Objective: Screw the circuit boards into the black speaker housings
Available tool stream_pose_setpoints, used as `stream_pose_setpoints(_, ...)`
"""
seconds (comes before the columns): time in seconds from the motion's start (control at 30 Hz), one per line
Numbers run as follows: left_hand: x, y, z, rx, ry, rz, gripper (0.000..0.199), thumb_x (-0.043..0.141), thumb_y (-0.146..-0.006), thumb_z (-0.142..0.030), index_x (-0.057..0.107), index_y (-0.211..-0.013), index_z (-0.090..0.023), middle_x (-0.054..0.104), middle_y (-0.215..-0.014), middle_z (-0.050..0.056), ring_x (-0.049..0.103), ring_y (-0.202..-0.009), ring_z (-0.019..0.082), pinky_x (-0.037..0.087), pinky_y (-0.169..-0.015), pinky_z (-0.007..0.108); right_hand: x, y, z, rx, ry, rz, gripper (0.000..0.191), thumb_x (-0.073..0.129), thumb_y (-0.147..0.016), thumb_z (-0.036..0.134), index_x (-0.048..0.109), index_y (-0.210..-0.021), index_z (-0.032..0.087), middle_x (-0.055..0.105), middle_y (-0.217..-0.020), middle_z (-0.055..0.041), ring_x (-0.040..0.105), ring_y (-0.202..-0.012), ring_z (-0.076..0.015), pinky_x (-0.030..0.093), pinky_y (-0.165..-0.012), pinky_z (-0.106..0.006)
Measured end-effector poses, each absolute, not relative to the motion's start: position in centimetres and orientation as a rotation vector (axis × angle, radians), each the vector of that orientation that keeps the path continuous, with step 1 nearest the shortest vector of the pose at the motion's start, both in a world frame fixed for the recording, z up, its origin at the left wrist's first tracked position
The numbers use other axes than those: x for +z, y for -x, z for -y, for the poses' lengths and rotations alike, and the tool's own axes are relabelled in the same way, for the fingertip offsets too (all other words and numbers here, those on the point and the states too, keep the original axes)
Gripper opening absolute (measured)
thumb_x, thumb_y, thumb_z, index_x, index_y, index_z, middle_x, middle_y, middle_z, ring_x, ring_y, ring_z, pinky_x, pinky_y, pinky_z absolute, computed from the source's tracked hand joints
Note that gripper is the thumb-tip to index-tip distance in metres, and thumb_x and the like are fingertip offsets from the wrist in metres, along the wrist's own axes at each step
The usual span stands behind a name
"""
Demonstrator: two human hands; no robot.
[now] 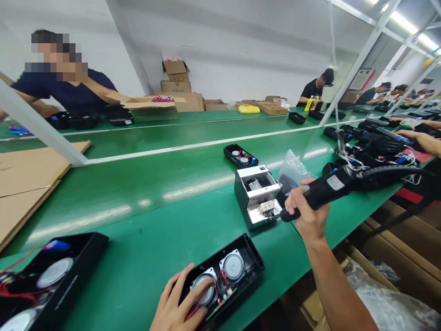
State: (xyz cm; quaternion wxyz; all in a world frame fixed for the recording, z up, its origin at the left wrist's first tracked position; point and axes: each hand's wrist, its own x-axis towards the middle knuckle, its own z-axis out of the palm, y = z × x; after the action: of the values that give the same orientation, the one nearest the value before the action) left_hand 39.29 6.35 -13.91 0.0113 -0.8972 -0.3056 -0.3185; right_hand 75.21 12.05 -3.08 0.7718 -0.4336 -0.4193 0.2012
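Note:
My left hand point(184, 301) grips the left end of a black speaker housing point(246, 269), fingers spread over its edge and interior. Two round silver speakers, red wires and a small circuit board sit inside this open housing. In my right hand point(308, 211) is a black electric screwdriver point(327, 188), fingers wrapped round it. It hangs by a metal hook, with a black cable running off to the right. The screwdriver's front end is beside the metal tray of a screw feeder point(257, 195); whether the bit touches anything cannot be made out.
Another open speaker housing point(51, 280) lies at the near left, and a smaller-looking one point(240, 156) behind the feeder. A clear plastic bag point(292, 168) stands beside the feeder. Black housings point(379, 142) pile up at right. Cardboard point(31, 179) lies left. Co-workers sit across the bench.

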Motion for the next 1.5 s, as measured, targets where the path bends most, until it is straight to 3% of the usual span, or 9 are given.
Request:
stream_pose_setpoints(0.13,-13.9,-39.6,-6.4,-0.909,2.743,0.810,0.019,0.080,-0.084,-0.038,0.067,-0.074,-0.029,0.077,-0.130,-0.006,0.052,-0.143,0.034,0.036,-0.121,0.047,-1.8,-73.7,-14.7,0.421,1.000,0.985,0.031,0.084,-0.089,0.034,0.056,-0.099,0.025,0.055,-0.053,0.0125,0.050,-0.042,-0.0101,0.046,-0.053,-0.028)
stream_pose_setpoints(0.33,-14.1,-40.1,-5.7,-1.017,2.780,0.994,0.032,0.090,-0.077,-0.046,0.066,-0.071,-0.027,0.079,-0.127,-0.002,0.050,-0.144,0.037,0.034,-0.123,0.050,-3.1,-73.2,-14.7,0.596,1.246,1.069,0.035,0.088,-0.081,0.039,0.059,-0.094,0.023,0.056,-0.062,0.0091,0.051,-0.047,-0.0108,0.044,-0.050,-0.029)
stream_pose_setpoints(0.47,-14.3,-40.2,-5.3,-1.053,2.801,1.013,0.031,0.091,-0.078,-0.043,0.065,-0.071,-0.027,0.078,-0.128,-0.004,0.050,-0.144,0.035,0.031,-0.125,0.048,-3.3,-73.5,-12.3,0.695,1.277,1.133,0.038,0.089,-0.082,0.040,0.065,-0.104,0.021,0.058,-0.063,0.0084,0.051,-0.046,-0.0109,0.044,-0.048,-0.028)
stream_pose_setpoints(0.57,-14.4,-40.1,-5.2,-1.011,2.819,1.043,0.028,0.090,-0.077,-0.042,0.067,-0.074,-0.027,0.077,-0.132,-0.005,0.048,-0.145,0.038,0.030,-0.125,0.051,-2.8,-73.9,-11.5,0.580,1.114,1.079,0.038,0.086,-0.087,0.037,0.063,-0.114,0.024,0.056,-0.059,0.0113,0.051,-0.044,-0.0109,0.044,-0.049,-0.028)
stream_pose_setpoints(0.77,-14.3,-40.0,-5.4,-1.048,2.832,1.027,0.026,0.089,-0.078,-0.041,0.067,-0.074,-0.027,0.077,-0.132,-0.004,0.048,-0.145,0.037,0.029,-0.126,0.050,-1.4,-73.3,-14.3,0.380,1.023,1.007,0.033,0.084,-0.089,0.039,0.059,-0.105,0.025,0.056,-0.054,0.0123,0.050,-0.043,-0.0118,0.045,-0.053,-0.029)
stream_pose_setpoints(1.07,-14.1,-40.2,-5.0,-0.973,2.849,1.075,0.026,0.090,-0.079,-0.040,0.068,-0.077,-0.027,0.076,-0.135,-0.005,0.044,-0.149,0.039,0.027,-0.127,0.054,-2.7,-72.7,-14.6,0.683,1.322,1.155,0.039,0.090,-0.077,0.043,0.063,-0.096,0.021,0.055,-0.061,0.0088,0.049,-0.047,-0.0110,0.042,-0.047,-0.028)
stream_pose_setpoints(1.23,-13.7,-40.5,-4.5,-1.005,2.853,1.124,0.030,0.094,-0.074,-0.039,0.067,-0.077,-0.026,0.076,-0.134,-0.004,0.045,-0.149,0.039,0.025,-0.129,0.054,-2.6,-71.9,-9.7,0.822,1.209,1.115,0.034,0.087,-0.086,0.038,0.064,-0.107,0.023,0.053,-0.058,0.0100,0.047,-0.041,-0.0107,0.039,-0.042,-0.026)
stream_pose_setpoints(1.37,-13.1,-41.0,-4.2,-1.024,2.846,1.172,0.029,0.095,-0.075,-0.039,0.070,-0.077,-0.025,0.077,-0.130,-0.004,0.049,-0.147,0.039,0.031,-0.127,0.055,-0.6,-69.9,-5.1,0.788,0.990,1.119,0.029,0.080,-0.096,0.030,0.064,-0.120,0.030,0.053,-0.058,0.0099,0.047,-0.041,-0.0110,0.040,-0.041,-0.026)
stream_pose_setpoints(1.5,-12.7,-41.2,-3.8,-0.956,2.844,1.205,0.028,0.093,-0.080,-0.040,0.071,-0.076,-0.024,0.077,-0.130,-0.004,0.050,-0.147,0.040,0.038,-0.123,0.060,0.5,-66.0,-2.5,0.884,0.793,1.165,0.022,0.070,-0.103,0.036,0.061,-0.122,0.038,0.044,-0.052,0.0101,0.040,-0.036,-0.0124,0.036,-0.038,-0.029)
